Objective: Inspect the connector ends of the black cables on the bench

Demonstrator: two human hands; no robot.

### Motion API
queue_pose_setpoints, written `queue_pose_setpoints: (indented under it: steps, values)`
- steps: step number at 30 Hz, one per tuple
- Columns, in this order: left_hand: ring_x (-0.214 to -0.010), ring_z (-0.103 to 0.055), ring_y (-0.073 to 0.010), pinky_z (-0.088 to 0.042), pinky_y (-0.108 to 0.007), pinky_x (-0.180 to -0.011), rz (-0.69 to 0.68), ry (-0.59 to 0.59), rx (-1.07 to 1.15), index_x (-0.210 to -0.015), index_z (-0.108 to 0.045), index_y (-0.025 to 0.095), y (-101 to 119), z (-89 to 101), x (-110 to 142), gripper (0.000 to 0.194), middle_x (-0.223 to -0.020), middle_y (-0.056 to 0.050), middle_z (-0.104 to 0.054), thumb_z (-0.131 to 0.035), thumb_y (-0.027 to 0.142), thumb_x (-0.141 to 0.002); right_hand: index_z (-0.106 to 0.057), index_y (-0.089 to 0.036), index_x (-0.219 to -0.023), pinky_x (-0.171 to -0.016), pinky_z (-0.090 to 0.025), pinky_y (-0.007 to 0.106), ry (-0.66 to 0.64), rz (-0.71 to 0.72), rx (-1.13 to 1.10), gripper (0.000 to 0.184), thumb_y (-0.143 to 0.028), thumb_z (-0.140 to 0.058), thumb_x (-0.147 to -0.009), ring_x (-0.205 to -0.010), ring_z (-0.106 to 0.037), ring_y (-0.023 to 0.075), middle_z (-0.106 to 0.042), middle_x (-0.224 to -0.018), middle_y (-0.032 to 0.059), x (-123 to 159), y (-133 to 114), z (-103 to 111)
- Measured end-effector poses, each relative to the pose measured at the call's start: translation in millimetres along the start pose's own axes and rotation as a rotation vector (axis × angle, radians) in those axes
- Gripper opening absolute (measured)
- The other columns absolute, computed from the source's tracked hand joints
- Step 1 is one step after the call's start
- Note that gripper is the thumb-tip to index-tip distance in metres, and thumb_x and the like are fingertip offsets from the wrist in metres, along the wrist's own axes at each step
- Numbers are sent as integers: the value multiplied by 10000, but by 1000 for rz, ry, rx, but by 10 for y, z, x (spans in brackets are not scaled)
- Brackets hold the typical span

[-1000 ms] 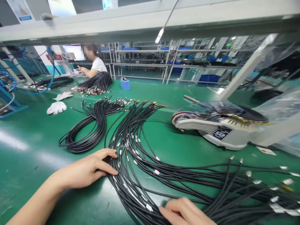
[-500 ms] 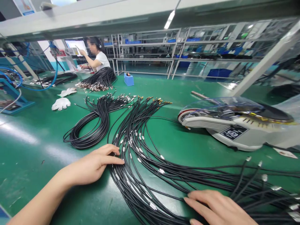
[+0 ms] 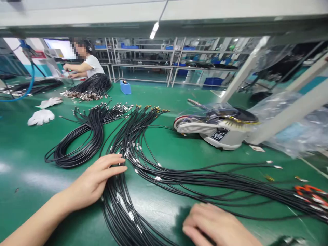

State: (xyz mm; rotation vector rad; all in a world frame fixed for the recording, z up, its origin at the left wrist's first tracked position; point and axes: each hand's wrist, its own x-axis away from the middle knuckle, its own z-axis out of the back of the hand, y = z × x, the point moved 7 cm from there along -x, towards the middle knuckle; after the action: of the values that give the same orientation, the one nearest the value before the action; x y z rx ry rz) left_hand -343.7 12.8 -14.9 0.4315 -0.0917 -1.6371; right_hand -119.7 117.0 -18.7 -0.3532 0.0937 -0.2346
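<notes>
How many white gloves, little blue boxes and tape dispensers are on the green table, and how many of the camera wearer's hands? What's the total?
White gloves: 2
Blue box: 1
Tape dispenser: 1
Hands, left hand and right hand: 2
Total: 6

L hand outstretched fwd, R hand half-curled.
</notes>
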Motion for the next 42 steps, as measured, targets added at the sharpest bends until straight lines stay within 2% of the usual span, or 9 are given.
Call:
queue_pose_setpoints:
  steps: [5,9,12,17,22,29,34,38,42]
  values:
    - [-1214,-378,-182,-232,-454,-1080,-168,-194,2,-1194,-494,298,299,-264,-53,602,-1242,-6,-497,-320,-46,-731,-537,-201,-1108,-814,-452,337,186,-164,127,285,-219,-477,-830,-965,-542,197,-586,-1046,77,11,248,139]
    - [-1039,-514,-150,-279,-403,-1069,-142,-215,35,-1003,-620,276,264,-253,-50,526,-1004,-6,-585,-322,-50,-717,-596,-214,-794,-709,-455,314,37,-183,66,135,-205,-469,-840,-745,-562,157,-587,-778,16,-4,133,83]
    - [-1011,-525,-148,-329,-364,-1040,-136,-182,75,-1025,-614,275,239,-191,-42,507,-999,-3,-597,-321,-30,-745,-571,-208,-710,-693,-450,293,67,-170,39,193,-210,-448,-859,-722,-555,143,-580,-750,10,-13,67,140]
    - [-1100,-467,-180,-378,-346,-989,-93,-148,100,-1028,-617,263,212,-115,-52,354,-1101,-27,-574,-377,92,-832,-566,-237,-1111,-884,-419,381,247,-175,204,294,-214,-459,-838,-1073,-492,204,-558,-1156,62,-18,327,154]
    - [-1105,-465,-170,-393,-323,-966,27,-108,82,-1058,-597,245,-4,-31,-25,259,-1137,-41,-551,-418,237,-871,-634,-304,-1064,-807,-460,419,265,-368,405,291,-252,-455,-841,-1034,-532,248,-591,-1144,50,-72,685,110]
    - [-895,-572,-169,-464,-325,-831,327,175,-5,-952,-626,190,-624,185,101,247,-940,-41,-616,-414,268,-852,-677,-252,-983,-757,-477,449,427,-404,504,327,-192,-409,-803,-1038,-529,293,-585,-1139,97,-42,772,177]
    - [-899,-548,-194,-451,-372,-835,430,261,4,-1000,-621,187,-701,124,95,269,-940,-54,-612,-466,324,-828,-641,-223,-941,-761,-493,344,400,-249,257,277,-265,-387,-839,-903,-601,207,-645,-998,60,-199,329,245]
    - [-1105,-415,-213,-357,-429,-950,212,199,-27,-1095,-585,271,-438,67,6,284,-1199,-38,-522,-462,236,-841,-638,-244,-782,-644,-466,233,114,-142,8,226,-216,-421,-840,-715,-622,139,-669,-772,-10,-568,-370,-5]
    - [-1068,-456,-168,-381,-355,-945,82,61,55,-1002,-627,240,-369,65,27,262,-1073,-18,-608,-419,169,-859,-635,-223,-693,-581,-409,223,34,-197,26,194,-204,-474,-799,-661,-607,141,-660,-722,-4,-860,-706,-260]
